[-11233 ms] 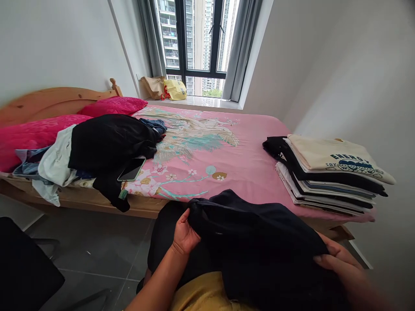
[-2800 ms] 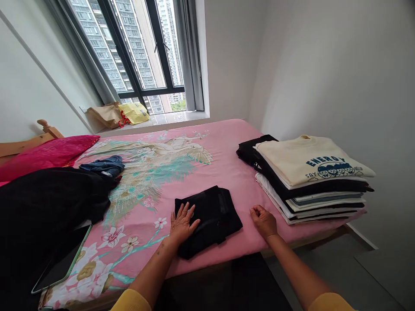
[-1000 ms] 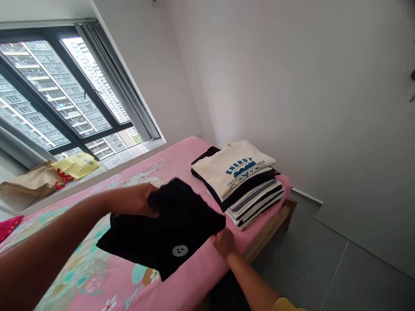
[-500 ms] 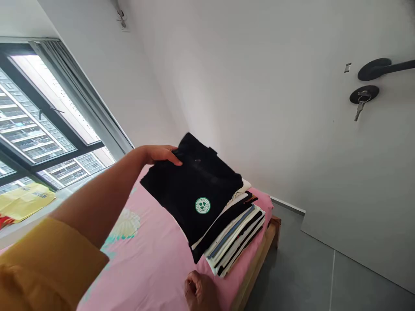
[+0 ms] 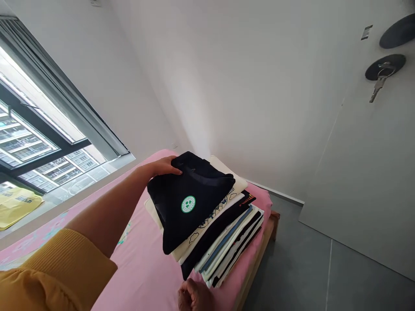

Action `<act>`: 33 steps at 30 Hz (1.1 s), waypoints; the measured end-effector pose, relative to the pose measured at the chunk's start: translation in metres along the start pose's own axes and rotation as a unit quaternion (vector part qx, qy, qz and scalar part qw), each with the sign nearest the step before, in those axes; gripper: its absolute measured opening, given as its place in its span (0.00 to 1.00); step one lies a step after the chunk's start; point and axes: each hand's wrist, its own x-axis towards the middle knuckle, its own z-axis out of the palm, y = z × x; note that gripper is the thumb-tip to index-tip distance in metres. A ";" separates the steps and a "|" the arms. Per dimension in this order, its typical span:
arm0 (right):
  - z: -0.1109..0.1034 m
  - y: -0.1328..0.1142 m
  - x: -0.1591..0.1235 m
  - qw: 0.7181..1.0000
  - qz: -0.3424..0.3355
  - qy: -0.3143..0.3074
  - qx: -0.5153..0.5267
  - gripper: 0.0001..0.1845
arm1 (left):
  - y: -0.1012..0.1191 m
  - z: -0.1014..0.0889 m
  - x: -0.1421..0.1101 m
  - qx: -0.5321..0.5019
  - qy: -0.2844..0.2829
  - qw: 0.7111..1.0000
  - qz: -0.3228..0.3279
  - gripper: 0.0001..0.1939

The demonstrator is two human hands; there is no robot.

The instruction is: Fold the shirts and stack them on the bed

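My left hand (image 5: 165, 167) grips the upper left edge of a folded black T-shirt (image 5: 207, 183) bearing a round green-and-white logo. The shirt lies over a stack of folded clothes (image 5: 227, 246) in cream, black, white and blue. Directly under it is a cream piece with a printed drawing (image 5: 194, 237). My right hand (image 5: 196, 296) is curled closed at the stack's near lower corner, with nothing visible in it.
The stack rests on a bed with a pink sheet (image 5: 139, 268), near its wooden edge (image 5: 251, 280). A grey tiled floor (image 5: 298, 259) lies to the right. Keys (image 5: 378, 88) hang in a door lock. A yellow bag (image 5: 19, 205) lies by the window.
My left hand has lowered the black T-shirt onto the stack and shifted it slightly left, exposing more of the cream piece beneath. My right hand stays closed by the corner. The view has tilted.
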 end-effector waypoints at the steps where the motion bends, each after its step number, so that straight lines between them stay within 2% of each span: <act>1: -0.002 -0.001 0.001 1.000 -0.005 -0.007 0.010 0.08 | 0.000 0.002 -0.004 0.075 0.072 0.994 0.028 0.40; 3: -0.007 -0.003 0.002 0.999 -0.021 -0.025 0.032 0.09 | 0.000 0.006 -0.018 0.181 0.201 0.959 0.084 0.38; 5: -0.011 -0.006 0.003 0.998 -0.033 -0.035 0.049 0.10 | -0.003 0.014 -0.037 0.192 0.264 0.937 0.127 0.30; 7: -0.014 -0.009 0.002 0.997 -0.032 -0.041 0.054 0.11 | -0.008 0.028 -0.056 0.165 0.271 0.936 0.154 0.26; 8: -0.015 -0.009 0.001 0.997 -0.030 -0.045 0.051 0.11 | -0.011 0.037 -0.064 0.157 0.252 0.942 0.158 0.27; 11: -0.014 -0.009 -0.003 0.998 -0.024 -0.055 0.034 0.12 | -0.017 0.065 -0.078 0.148 0.131 0.972 0.126 0.33; 12: -0.013 -0.008 -0.005 0.998 -0.024 -0.055 0.031 0.13 | -0.017 0.073 -0.082 0.138 0.101 0.979 0.109 0.35; 13: -0.012 -0.007 -0.006 0.998 -0.024 -0.055 0.027 0.13 | -0.017 0.078 -0.087 0.123 0.095 0.983 0.099 0.36; 14: -0.011 -0.005 -0.007 0.998 -0.024 -0.055 0.022 0.14 | -0.016 0.082 -0.094 0.104 0.117 0.983 0.096 0.36; 17: -0.009 -0.001 -0.009 0.998 -0.020 -0.053 -0.011 0.17 | -0.019 0.094 -0.141 0.008 0.266 0.956 0.125 0.29; 18: -0.008 0.001 -0.010 0.998 -0.015 -0.052 -0.025 0.18 | -0.024 0.101 -0.165 -0.029 0.310 0.940 0.141 0.25; 20: -0.008 0.005 -0.013 0.997 0.000 -0.054 -0.047 0.20 | -0.042 0.125 -0.224 -0.079 0.359 0.914 0.172 0.19; 22: -0.010 0.008 -0.018 0.996 0.028 -0.052 -0.065 0.22 | -0.074 0.162 -0.290 -0.104 0.381 0.907 0.146 0.16; 24: -0.012 0.011 -0.023 0.992 0.068 -0.064 -0.083 0.25 | -0.119 0.207 -0.360 -0.133 0.412 0.900 0.047 0.13; 28: -0.015 0.015 -0.029 0.983 0.082 -0.086 -0.141 0.22 | -0.231 0.292 -0.514 -0.137 0.468 0.850 -0.198 0.10; 30: -0.015 0.022 -0.027 0.978 0.075 -0.074 -0.181 0.16 | -0.281 0.320 -0.596 -0.099 0.484 0.811 -0.313 0.11; 33: -0.013 0.047 -0.023 0.971 0.044 -0.065 -0.224 0.11 | -0.338 0.338 -0.698 -0.029 0.486 0.747 -0.453 0.14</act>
